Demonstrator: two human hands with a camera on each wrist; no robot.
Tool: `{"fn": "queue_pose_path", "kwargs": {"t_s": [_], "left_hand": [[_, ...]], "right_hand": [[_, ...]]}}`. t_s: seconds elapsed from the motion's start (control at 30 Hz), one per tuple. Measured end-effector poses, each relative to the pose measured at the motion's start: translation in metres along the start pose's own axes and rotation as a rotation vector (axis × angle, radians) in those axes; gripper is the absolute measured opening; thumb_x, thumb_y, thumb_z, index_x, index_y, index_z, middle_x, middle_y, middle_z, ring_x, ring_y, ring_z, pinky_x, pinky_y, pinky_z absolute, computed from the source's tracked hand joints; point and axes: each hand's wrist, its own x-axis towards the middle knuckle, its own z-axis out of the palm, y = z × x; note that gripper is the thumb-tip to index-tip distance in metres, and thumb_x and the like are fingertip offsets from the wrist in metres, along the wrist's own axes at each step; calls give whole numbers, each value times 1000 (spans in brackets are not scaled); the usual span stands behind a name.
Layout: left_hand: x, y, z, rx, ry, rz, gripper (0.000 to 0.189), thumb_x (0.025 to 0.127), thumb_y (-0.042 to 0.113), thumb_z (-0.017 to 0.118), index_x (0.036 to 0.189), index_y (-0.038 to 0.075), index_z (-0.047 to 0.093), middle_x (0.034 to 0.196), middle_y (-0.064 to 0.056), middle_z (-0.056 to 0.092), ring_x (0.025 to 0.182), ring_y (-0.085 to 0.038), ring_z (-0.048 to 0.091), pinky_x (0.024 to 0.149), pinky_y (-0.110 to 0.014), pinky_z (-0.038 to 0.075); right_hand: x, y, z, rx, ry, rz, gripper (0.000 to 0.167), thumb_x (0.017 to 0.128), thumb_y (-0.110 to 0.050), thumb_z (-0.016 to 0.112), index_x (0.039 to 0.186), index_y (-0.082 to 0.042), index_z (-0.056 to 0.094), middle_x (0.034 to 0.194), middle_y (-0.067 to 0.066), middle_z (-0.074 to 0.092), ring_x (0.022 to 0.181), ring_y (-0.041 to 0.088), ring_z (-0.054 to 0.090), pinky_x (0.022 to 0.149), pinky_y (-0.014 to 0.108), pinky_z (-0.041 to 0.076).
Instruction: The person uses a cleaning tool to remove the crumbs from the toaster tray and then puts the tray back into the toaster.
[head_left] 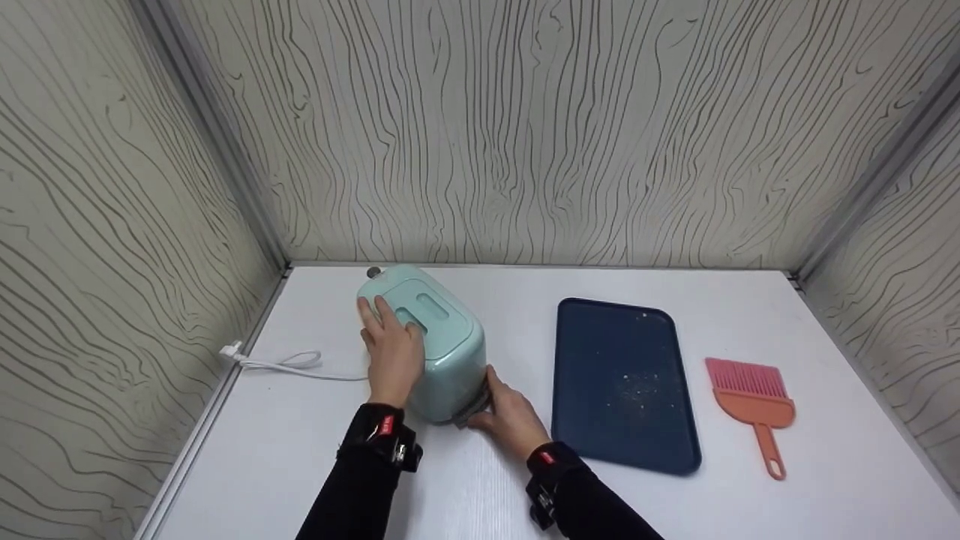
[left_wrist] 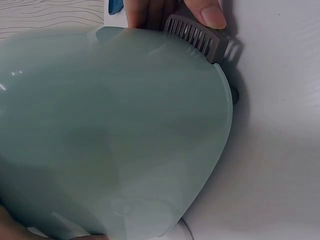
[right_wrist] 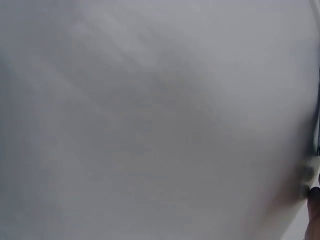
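Note:
A mint-green toaster (head_left: 452, 330) with two slots in its top stands at the left middle of the table. My left hand (head_left: 394, 360) holds it from above, thumb beside a slot and fingers over the left edge. At the toaster's near lower end is a dark grey slotted piece (left_wrist: 200, 37), standing out from the green shell. My right hand (head_left: 514, 420) pinches this piece, its thumb (left_wrist: 214, 16) lying on it in the left wrist view. In the right wrist view a pale blurred surface fills most of the picture, with a fingertip (right_wrist: 314, 212) at lower right.
A white cord with a plug (head_left: 232, 351) runs left from the toaster. Right of the hands lies a dark blue tray (head_left: 600, 337) with pale crumbs scattered on it. Farther right is a brush (head_left: 754, 409) with pink bristles and an orange handle. Patterned walls (head_left: 480, 135) enclose the table.

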Motion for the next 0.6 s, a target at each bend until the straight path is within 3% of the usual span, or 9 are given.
{"fn": "queue_pose_path", "kwargs": {"t_s": [0.27,0.4,0.6], "left_hand": [[2,1,1,-13,-16,-12,73,103,26,34,163,4,-1,169,-12,-19,149,-60,3,112,-73,31],[2,2,0,-4,-16,-9,72,103,26,33,163,3,0,169,-13,-19,149,-59,3,109,-73,34],[2,2,0,6,-21,-12,72,103,26,32,162,1,-1,169,-14,-19,149,-58,3,105,-74,38]], "right_hand": [[2,1,0,-51,40,-34,84,85,-21,82,151,8,39,138,28,59,126,41,60,108,53,47],[2,1,1,-69,61,-51,83,85,-22,82,150,8,41,135,27,62,123,40,62,106,51,50],[3,2,7,-126,153,-118,66,84,-22,83,138,2,53,112,20,72,103,35,70,90,49,58]]}}
